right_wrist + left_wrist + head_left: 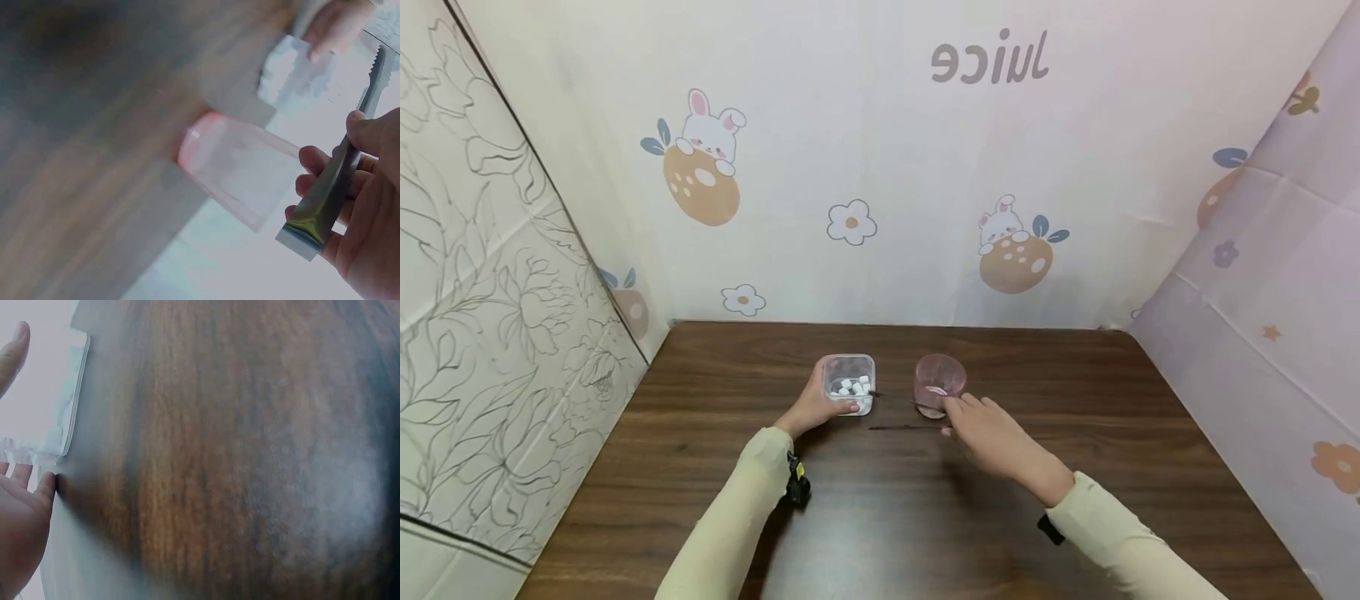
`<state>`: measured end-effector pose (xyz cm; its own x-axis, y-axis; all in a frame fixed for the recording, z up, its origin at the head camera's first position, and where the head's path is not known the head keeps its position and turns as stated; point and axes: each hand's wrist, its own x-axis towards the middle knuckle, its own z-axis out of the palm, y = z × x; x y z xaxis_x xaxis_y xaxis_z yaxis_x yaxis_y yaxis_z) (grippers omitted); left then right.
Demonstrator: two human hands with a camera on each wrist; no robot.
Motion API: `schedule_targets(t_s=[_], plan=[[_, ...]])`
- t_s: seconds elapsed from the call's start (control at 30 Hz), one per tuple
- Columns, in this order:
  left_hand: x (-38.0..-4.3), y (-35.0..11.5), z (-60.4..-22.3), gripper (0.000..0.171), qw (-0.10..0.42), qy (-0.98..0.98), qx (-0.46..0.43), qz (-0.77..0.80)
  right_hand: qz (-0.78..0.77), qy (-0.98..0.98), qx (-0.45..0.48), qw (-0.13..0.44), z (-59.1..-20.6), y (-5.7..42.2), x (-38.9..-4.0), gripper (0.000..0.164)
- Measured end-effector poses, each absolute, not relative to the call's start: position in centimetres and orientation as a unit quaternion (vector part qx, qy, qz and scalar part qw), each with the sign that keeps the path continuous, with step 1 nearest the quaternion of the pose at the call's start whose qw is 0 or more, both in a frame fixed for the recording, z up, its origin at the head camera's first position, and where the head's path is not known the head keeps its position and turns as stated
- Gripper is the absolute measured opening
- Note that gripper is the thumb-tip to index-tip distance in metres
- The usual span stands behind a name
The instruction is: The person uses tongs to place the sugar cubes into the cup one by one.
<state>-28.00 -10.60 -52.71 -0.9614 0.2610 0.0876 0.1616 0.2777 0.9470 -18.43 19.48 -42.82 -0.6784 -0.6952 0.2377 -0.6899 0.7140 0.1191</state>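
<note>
Tongs (329, 190) are clasped by the right grip (996, 435), a tub (850, 367) by the left grip (814, 404)

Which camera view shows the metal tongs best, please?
The right wrist view: the tongs appear large, with toothed edges visible. The head view shows them thin and dark; the left wrist view does not show them.

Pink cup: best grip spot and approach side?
I'd take the pink cup by its side wall just below the rim, coming from the right and slightly above. It stands upright, mouth up, and the round wall should suit a wraparound hold. The clear container sits to its left, and the tongs in the right hand cross its near side, so clear those first.
</note>
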Motion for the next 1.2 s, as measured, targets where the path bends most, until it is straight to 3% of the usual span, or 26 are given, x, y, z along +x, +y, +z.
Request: schedule_targets(t_s=[0.5, 0.8, 1.0, 1.2], plan=[[-28.0, -10.5, -52.8, 0.097, 0.034, 0.783, 0.146, 0.604, -0.038, -0.919, 0.357, 0.165, -39.2, 16.6, -22.6, 0.023], [-26.2, -10.5, -49.2, 0.093, 0.055, 0.768, 0.169, 0.616, -0.038, -0.909, 0.368, 0.193, -39.5, 14.4, -25.1, 0.015], [-26.6, -10.5, -49.9, 0.094, 0.048, 0.759, 0.166, 0.628, -0.068, -0.896, 0.384, 0.215, -40.2, 13.0, -26.1, 0.01], [-27.7, -10.6, -52.2, 0.098, 0.039, 0.768, 0.154, 0.62, -0.076, -0.896, 0.39, 0.201, -40.6, 12.0, -26.3, 0.01]])
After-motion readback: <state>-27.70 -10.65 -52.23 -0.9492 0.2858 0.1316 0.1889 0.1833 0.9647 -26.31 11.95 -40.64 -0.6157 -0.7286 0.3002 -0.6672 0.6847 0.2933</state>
